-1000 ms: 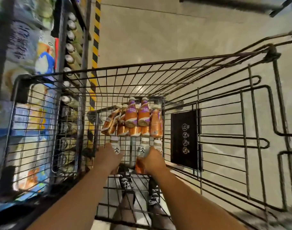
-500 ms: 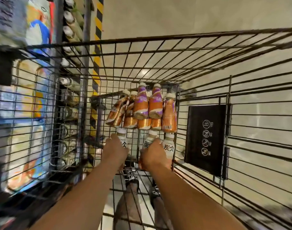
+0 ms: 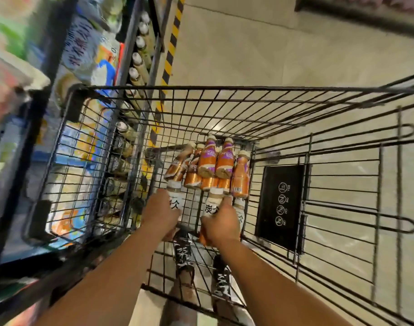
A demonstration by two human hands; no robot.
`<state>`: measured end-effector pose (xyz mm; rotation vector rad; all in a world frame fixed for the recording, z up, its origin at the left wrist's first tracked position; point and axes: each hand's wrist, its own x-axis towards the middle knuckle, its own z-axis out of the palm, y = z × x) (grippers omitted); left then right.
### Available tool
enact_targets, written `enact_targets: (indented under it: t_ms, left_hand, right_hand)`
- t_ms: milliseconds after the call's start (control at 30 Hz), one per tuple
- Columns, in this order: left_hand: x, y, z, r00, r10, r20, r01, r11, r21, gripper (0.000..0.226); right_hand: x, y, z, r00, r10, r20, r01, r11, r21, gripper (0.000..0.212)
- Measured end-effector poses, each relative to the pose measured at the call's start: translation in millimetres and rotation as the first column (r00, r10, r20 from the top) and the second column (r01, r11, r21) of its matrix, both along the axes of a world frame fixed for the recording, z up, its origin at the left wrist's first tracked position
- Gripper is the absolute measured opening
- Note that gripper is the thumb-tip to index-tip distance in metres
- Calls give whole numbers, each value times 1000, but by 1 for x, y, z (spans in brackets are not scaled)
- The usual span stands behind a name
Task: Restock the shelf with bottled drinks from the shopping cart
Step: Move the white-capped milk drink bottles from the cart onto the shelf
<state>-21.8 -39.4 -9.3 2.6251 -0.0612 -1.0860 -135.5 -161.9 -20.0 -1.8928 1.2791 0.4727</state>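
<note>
White-capped drink bottles [image 3: 212, 205] lie gripped, left hand [image 3: 160, 214] and right hand [image 3: 221, 222] each clutching; lifting could topple the orange Nescafé bottles [image 3: 208, 165] leaning above.

I see the cart [image 3: 225, 90] open on top, so hands get in from above. Wire walls block left, right & far sides. Orange bottles [image 3: 208, 168] pack the far end of the floor. Shelf [image 3: 140, 67] sits tight against cart's left wall.
</note>
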Motion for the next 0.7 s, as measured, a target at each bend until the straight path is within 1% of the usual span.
enact_targets:
  t_ms: [100, 167, 200, 233, 267, 300, 367, 433, 533, 633, 700]
  left_hand:
    - [-6, 4, 48, 994, 62, 85, -54, 994, -93, 47]
    - [-13, 5, 83, 979, 149, 139, -127, 979, -158, 55]
    - [-17, 6, 103, 968, 200, 152, -170, 967, -190, 58]
    - [-22, 7, 122, 957, 239, 165, -200, 954, -222, 57]
    - [-27, 9, 142, 947, 261, 184, -209, 942, -263, 54]
    - [-32, 11, 161, 937, 277, 211, -207, 930, -305, 51]
    - [-42, 16, 200, 907, 329, 263, -216, 899, -381, 46]
    - [-53, 23, 237, 880, 374, 294, -221, 869, -443, 45]
    - [-68, 37, 288, 824, 449, 346, -227, 820, -525, 47]
    - [-83, 59, 342, 751, 501, 430, -211, 799, -562, 47]
    - [-96, 77, 380, 700, 542, 465, -190, 769, -610, 43]
  right_hand:
    - [-4, -5, 40, 992, 19, 127, -17, 1000, -16, 55]
    - [-7, -10, 72, 971, 18, 238, -8, 999, -44, 60]
    - [-9, -12, 91, 957, 21, 288, -6, 999, -54, 66]
    - [-11, -14, 109, 941, 25, 337, -6, 998, -57, 76]
    - [-13, -15, 126, 929, 34, 369, -11, 998, -65, 82]
    - [-15, -16, 143, 917, 49, 397, -21, 997, -74, 80]
    - [-21, -17, 169, 893, 76, 443, -39, 995, -91, 70]
    - [-25, -17, 204, 862, 108, 495, -61, 992, -110, 65]
    - [-32, -11, 272, 787, 144, 600, -71, 987, -144, 55]
    - [-38, 3, 334, 706, 195, 681, -111, 980, -165, 55]
    - [-41, 18, 371, 623, 249, 741, -145, 968, -203, 54]
